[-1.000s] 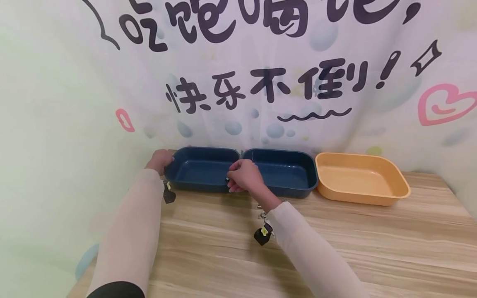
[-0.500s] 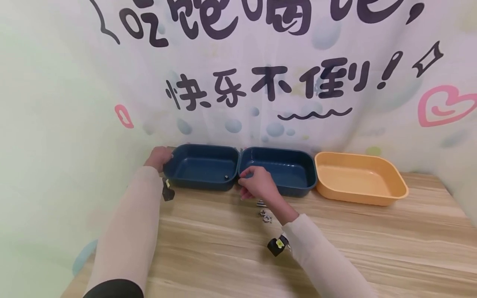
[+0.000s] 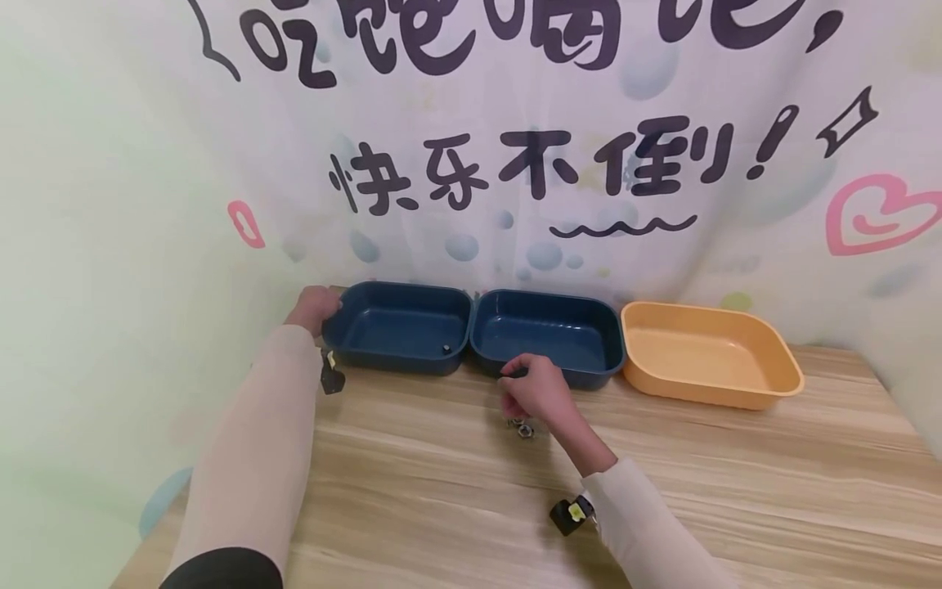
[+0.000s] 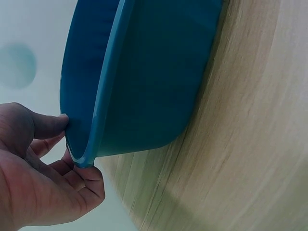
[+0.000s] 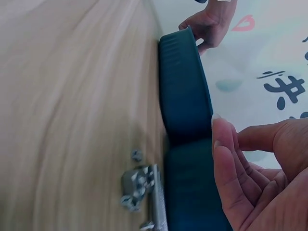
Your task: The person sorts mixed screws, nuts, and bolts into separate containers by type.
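My left hand (image 3: 320,309) pinches the left rim of the left blue tray (image 3: 383,327); in the left wrist view thumb and fingers of that hand (image 4: 72,147) clamp the tray's edge (image 4: 103,106). A small dark piece (image 3: 446,349) lies inside this tray. My right hand (image 3: 521,399) hovers low over a little cluster of metal nuts and screws (image 3: 523,428) on the table, just in front of the right blue tray (image 3: 581,315). In the right wrist view its fingers (image 5: 226,159) are loosely curled with nothing between them, beside the hardware (image 5: 139,190).
An empty orange tray (image 3: 780,360) stands right of the blue ones. All three trays sit against a printed fabric backdrop (image 3: 471,164). The wooden table (image 3: 736,483) stretches toward me, its left edge near my left sleeve (image 3: 250,458).
My right hand left the left blue tray, where the small dark piece now lies, and moved right and down to the hardware on the table. The left hand kept its hold.
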The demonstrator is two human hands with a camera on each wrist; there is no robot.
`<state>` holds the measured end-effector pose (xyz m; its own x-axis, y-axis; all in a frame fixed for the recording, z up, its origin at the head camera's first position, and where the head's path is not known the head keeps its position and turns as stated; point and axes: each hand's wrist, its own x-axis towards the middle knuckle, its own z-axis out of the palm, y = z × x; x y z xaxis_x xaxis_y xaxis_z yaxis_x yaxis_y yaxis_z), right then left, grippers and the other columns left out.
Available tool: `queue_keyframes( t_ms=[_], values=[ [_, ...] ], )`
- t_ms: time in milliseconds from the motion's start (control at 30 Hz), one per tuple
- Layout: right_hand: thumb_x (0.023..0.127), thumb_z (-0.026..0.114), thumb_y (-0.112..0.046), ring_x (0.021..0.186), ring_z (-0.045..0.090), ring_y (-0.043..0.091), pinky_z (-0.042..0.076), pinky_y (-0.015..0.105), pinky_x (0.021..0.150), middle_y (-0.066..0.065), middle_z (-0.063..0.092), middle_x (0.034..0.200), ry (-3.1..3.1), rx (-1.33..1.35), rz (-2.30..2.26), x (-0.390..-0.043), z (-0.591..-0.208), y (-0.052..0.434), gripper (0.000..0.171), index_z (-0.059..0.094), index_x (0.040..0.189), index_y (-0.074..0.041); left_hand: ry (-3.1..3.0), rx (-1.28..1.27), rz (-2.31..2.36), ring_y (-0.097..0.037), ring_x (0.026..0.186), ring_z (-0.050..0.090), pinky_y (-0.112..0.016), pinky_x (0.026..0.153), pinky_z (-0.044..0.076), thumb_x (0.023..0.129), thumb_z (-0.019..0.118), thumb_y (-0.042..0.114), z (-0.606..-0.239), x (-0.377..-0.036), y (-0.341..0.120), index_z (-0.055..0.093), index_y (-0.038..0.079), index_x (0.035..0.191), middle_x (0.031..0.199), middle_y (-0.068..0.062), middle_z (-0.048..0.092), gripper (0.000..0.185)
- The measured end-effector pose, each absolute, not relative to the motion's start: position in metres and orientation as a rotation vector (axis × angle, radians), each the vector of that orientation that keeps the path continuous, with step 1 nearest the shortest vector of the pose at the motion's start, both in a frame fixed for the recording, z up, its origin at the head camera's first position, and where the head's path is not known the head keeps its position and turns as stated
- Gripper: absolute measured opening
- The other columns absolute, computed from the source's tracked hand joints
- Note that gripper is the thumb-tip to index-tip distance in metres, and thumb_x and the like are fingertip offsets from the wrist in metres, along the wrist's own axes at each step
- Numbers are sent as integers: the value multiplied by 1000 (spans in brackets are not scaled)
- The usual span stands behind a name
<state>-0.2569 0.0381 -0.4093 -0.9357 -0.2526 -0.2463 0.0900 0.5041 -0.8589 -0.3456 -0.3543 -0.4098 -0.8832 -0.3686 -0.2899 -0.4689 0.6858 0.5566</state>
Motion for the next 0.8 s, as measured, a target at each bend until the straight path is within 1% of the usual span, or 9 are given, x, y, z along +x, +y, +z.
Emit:
queue_keyframes(
  t_ms=[100,167,233,400,467,533,667,733,800],
  values=[
    [93,61,-14,52,65,21,56,35,53,10,67,64,2414,-122,-1400,-255,-415,43,18,62,108,-3,2794,-613,838,-36,101,54,-45,97,47,98,44,16,-438,-374,-383,59,-12,105,118,-31,57,32],
    [93,60,-13,51,64,19,55,35,53,9,67,64,2421,-115,-1388,-253,-420,46,18,62,108,-2,2867,-554,766,-34,89,56,-42,85,52,94,48,17,-463,-394,-404,63,-7,91,104,-28,62,29],
    [93,60,-13,51,63,18,55,34,53,8,67,64,2434,-114,-1366,-251,-424,48,17,62,107,-2,2877,-546,778,-33,87,57,-41,83,52,93,48,17,-468,-398,-408,63,-5,87,103,-26,63,27],
    [92,64,-14,50,61,16,55,33,54,7,65,64,2448,-102,-1320,-247,-434,52,14,63,102,-4,2762,-668,910,-35,104,52,-46,102,44,98,43,11,-430,-366,-372,59,-11,105,122,-28,56,29],
    [91,66,-14,50,61,16,55,33,54,7,65,63,2445,-104,-1314,-246,-436,54,14,63,101,-4,2796,-651,856,-35,98,54,-45,96,48,97,43,13,-434,-369,-376,60,-12,101,116,-29,57,30],
    [90,67,-14,50,61,16,54,32,52,7,65,62,2442,-109,-1311,-245,-439,54,14,63,100,-4,2863,-610,753,-35,90,56,-44,86,52,95,43,15,-455,-387,-395,63,-10,92,108,-29,61,31],
    [91,66,-12,49,60,16,52,30,49,7,64,62,2438,-119,-1282,-242,-443,56,10,63,98,-5,2898,-581,710,-34,85,57,-43,80,53,94,45,20,-511,-435,-444,66,-4,87,102,-25,64,33],
    [91,65,-10,48,61,16,52,29,49,8,64,62,2440,-122,-1259,-241,-445,56,9,63,97,-4,2877,-608,751,-35,90,57,-46,86,51,95,48,22,-532,-454,-462,66,-3,90,106,-24,64,32],
    [91,65,-9,48,61,16,52,29,48,8,64,62,2443,-129,-1233,-241,-446,56,9,63,98,-4,2903,-602,782,-34,85,56,-47,83,51,93,50,21,-546,-466,-474,66,-1,84,99,-22,64,29]
  ],
)
